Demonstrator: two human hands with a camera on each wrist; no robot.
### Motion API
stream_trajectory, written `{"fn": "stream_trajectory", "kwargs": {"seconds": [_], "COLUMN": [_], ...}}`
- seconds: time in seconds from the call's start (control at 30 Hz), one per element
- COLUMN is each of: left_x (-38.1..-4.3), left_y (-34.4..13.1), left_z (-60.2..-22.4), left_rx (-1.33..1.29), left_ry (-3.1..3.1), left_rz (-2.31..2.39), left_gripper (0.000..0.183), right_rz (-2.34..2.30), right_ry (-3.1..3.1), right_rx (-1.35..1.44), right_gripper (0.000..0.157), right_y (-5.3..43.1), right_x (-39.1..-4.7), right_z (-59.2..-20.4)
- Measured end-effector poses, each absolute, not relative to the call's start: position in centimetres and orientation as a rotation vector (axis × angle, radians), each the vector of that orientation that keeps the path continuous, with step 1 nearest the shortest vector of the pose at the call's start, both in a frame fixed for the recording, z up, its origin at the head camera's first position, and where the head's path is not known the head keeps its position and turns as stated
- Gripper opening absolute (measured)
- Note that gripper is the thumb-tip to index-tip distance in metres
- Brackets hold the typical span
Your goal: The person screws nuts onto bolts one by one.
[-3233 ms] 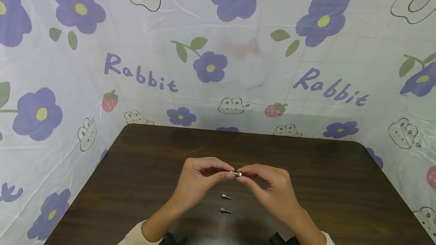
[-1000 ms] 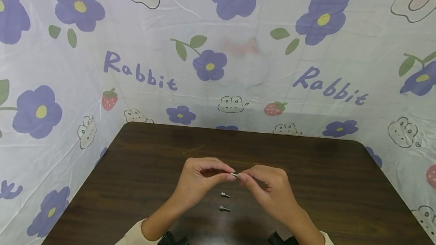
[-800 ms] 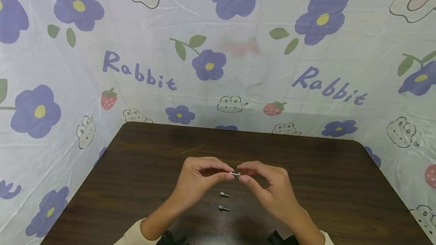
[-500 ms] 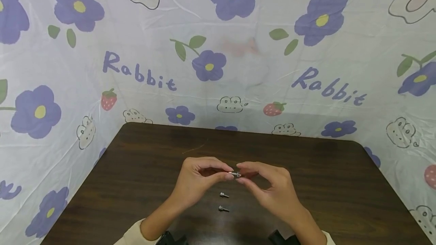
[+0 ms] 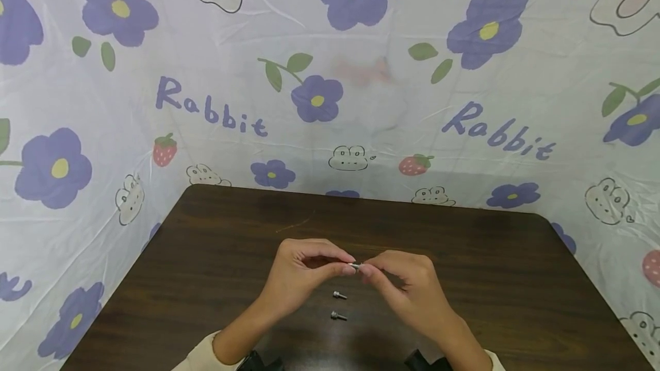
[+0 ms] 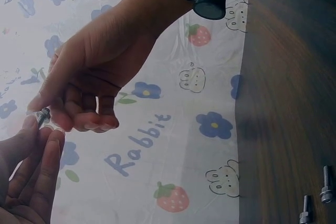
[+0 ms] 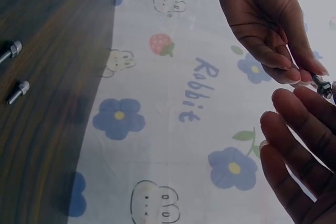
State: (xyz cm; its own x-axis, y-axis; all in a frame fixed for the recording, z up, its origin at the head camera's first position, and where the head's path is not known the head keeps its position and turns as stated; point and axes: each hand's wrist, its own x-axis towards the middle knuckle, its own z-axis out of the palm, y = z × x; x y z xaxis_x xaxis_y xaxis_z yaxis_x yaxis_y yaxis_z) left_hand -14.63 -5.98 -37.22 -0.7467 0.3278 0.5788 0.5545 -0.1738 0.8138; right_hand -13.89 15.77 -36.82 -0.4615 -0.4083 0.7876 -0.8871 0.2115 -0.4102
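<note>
A small silver bolt is held level above the table between both hands. My left hand pinches its shank end between thumb and fingertips. My right hand has thumb and index finger at the head end, largely covering the head in the head view. In the right wrist view the hex bolt head shows, with my right fingers close below it. Nearer the table's front, two similar bolts lie on their sides, a farther bolt and a nearer bolt.
The dark wooden table has rounded far corners. A white cloth printed with flowers and rabbits hangs behind and at both sides. A thin light thread-like mark shows on the tabletop.
My right fingers have parted around the bolt head, showing it, and then come together on it again. My left hand keeps its pinch. The two bolts on the table stay put.
</note>
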Motion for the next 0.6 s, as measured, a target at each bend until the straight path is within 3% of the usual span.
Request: {"fn": "stream_trajectory", "kwargs": {"seconds": [0.13,0.3,0.43,0.6], "left_x": [-14.67,-14.7,-14.71,-14.68], "left_y": [-6.0,-6.02,-5.98,-5.96], "left_z": [-37.13,-37.04,-37.09,-37.2], "left_rx": [-1.028,-1.025,-1.029,-1.016], "left_ry": [-1.903,-1.893,-1.882,-1.889], "left_rz": [-2.043,-2.06,-2.075,-2.09], "left_gripper": [0.009,0.009,0.009,0.009], "right_rz": [1.209,1.183,1.175,1.183], "right_ry": [-2.02,-1.996,-1.908,-1.874], "right_rx": [1.179,1.174,1.215,1.231], "right_gripper": [0.019,0.013,0.024,0.019], "right_y": [15.82,15.71,15.54,15.51], "right_x": [-13.85,-13.87,-14.06,-14.23], "right_z": [-36.81,-36.71,-36.63,-36.76]}}
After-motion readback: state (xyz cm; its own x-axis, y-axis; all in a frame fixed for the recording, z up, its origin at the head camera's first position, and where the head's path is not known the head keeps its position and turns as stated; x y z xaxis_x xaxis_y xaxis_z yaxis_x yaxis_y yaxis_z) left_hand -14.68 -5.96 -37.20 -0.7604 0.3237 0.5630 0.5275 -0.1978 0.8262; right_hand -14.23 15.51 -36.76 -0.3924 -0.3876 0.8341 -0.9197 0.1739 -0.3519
